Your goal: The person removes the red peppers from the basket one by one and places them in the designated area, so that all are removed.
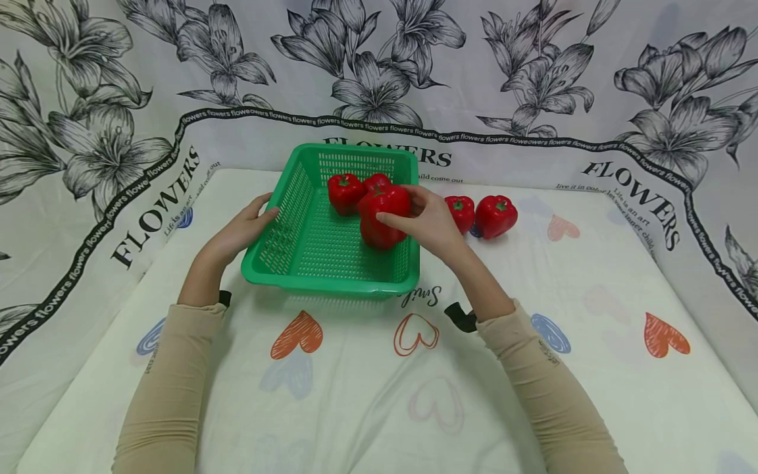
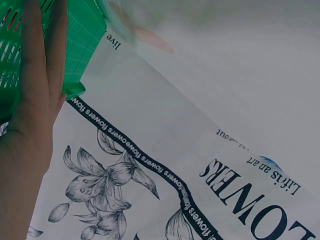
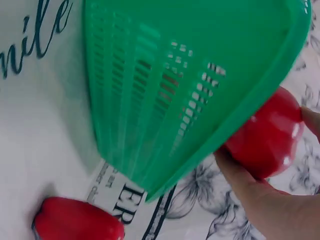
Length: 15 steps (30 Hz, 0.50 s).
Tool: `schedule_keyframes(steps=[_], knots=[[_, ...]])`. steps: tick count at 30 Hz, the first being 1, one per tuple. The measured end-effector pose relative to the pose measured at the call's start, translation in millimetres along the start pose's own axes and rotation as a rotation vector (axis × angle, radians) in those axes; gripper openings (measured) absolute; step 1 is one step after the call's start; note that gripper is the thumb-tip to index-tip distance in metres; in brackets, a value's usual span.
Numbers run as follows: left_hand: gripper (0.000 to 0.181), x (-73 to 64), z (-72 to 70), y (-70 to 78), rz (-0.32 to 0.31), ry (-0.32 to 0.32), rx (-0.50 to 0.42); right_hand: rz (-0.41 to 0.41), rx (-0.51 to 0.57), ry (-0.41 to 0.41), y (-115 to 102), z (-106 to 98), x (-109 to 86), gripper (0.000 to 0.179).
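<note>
My left hand point(image 1: 243, 227) grips the left rim of a green plastic basket point(image 1: 308, 284), thumb over the edge. The left wrist view shows its fingers point(image 2: 35, 60) lying along the basket's slotted outer wall. My right hand point(image 1: 435, 220) holds a glossy red bell pepper point(image 1: 381, 227) over the right side of the basket, between thumb and fingers. In the right wrist view this held pepper point(image 3: 270, 135) shows just past the basket's rim point(image 3: 240, 127). Two more red peppers sit in the basket toward its back, one point(image 1: 345, 193) in full view, the other point(image 1: 377, 181) partly hidden.
Right of the basket, two red bell peppers lie on the cloth, one point(image 1: 496, 216) whole in view and one point(image 1: 460, 212) partly behind my right hand. A white cloth point(image 1: 343, 408) printed with hearts covers the surface; a flower-printed sheet point(image 1: 474, 66) rises behind it.
</note>
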<state>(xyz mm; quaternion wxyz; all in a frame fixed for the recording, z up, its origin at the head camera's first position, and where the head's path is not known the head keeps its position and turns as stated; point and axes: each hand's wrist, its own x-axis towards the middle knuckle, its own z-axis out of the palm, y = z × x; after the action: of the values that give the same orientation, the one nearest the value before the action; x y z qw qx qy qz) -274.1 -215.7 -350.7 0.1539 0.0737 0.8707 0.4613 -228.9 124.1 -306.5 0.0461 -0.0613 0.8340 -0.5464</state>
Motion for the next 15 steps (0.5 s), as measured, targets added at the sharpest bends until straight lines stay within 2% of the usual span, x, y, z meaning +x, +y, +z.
schedule_keyframes(steps=[15], knots=[[0.064, -0.3, -0.7, -0.7, 0.01, -0.004, -0.015, -0.003, 0.157, 0.289, 18, -57, -0.6, 0.072]])
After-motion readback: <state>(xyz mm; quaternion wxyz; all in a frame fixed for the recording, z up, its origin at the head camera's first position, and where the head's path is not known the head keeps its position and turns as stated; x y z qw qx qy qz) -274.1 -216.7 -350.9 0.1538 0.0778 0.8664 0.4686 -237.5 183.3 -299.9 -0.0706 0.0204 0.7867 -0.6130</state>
